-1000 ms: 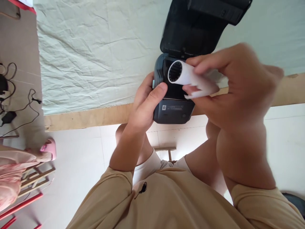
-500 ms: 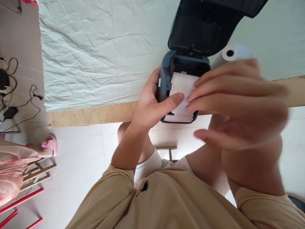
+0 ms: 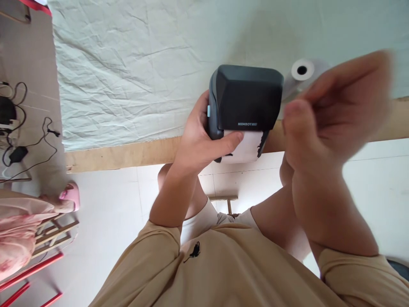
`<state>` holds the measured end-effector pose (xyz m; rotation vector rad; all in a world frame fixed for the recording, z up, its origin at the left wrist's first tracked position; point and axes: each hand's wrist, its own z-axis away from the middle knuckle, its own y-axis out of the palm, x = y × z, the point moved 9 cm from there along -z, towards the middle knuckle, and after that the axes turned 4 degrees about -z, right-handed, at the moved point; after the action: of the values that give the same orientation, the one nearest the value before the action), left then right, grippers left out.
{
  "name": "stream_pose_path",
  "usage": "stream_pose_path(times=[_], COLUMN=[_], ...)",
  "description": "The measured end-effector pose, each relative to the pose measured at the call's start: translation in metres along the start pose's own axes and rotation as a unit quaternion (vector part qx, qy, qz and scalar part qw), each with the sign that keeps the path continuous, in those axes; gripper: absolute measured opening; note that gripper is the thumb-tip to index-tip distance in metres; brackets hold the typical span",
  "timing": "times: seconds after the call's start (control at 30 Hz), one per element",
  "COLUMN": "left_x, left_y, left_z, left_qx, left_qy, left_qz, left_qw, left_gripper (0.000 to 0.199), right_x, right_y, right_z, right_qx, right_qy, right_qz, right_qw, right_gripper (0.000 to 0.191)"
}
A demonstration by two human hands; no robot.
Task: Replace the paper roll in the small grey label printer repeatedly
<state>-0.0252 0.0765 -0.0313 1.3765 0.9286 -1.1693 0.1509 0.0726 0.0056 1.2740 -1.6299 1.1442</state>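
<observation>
A dark label printer (image 3: 251, 96) marked NIIMBOT is held at the table's front edge, its black lid down. My left hand (image 3: 201, 140) grips it from the left side, with the thumb lying over a white paper strip (image 3: 246, 147) that shows below the lid. Black ragged edges flank the strip. To the right of the printer, my right hand (image 3: 338, 111) is raised and apart from it, smeared by motion, with loosely bent fingers and nothing visible in them. Behind that hand lies a white paper roll (image 3: 302, 70) with a dark core, partly hidden.
A pale green cloth (image 3: 134, 76) covers the table, whose wooden edge (image 3: 128, 157) runs along the front. Black cables and an adapter (image 3: 18, 154) lie at the left. Another person's foot in a pink slipper (image 3: 70, 196) shows beside a wooden rack (image 3: 56, 234).
The printer's lid has swung down from open to over the body, covering most of the white paper. My right hand has moved up off the printer. My left hand keeps its hold.
</observation>
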Motion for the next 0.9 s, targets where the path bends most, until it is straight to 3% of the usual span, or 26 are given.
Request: stream_pose_path(times=[0.1, 0.3, 0.43, 0.6, 0.9], left_x=[-0.002, 0.004, 0.000, -0.001, 0.017], left_y=[0.002, 0.007, 0.003, 0.011, -0.005], left_z=[-0.001, 0.001, 0.001, -0.002, -0.006], left_qx=[0.006, -0.003, -0.031, 0.001, -0.089], left_qy=[0.014, -0.059, -0.046, -0.020, -0.040], left_qz=[0.007, 0.041, 0.044, 0.081, 0.129], left_qw=[1.000, 0.997, 0.997, 0.997, 0.987], left_gripper=[0.043, 0.032, 0.032, 0.034, 0.055], right_x=[0.000, -0.013, -0.008, -0.015, -0.028], right_y=[0.004, 0.016, 0.015, 0.017, 0.019], right_z=[-0.002, -0.008, -0.010, -0.014, -0.009], right_qx=[-0.033, 0.033, 0.041, 0.067, 0.125], right_qy=[-0.057, -0.015, -0.029, -0.023, -0.022], right_qz=[-0.025, -0.038, -0.024, -0.056, -0.080], right_qw=[0.998, 0.999, 0.998, 0.996, 0.989], right_gripper=[0.053, 0.068, 0.068, 0.068, 0.061])
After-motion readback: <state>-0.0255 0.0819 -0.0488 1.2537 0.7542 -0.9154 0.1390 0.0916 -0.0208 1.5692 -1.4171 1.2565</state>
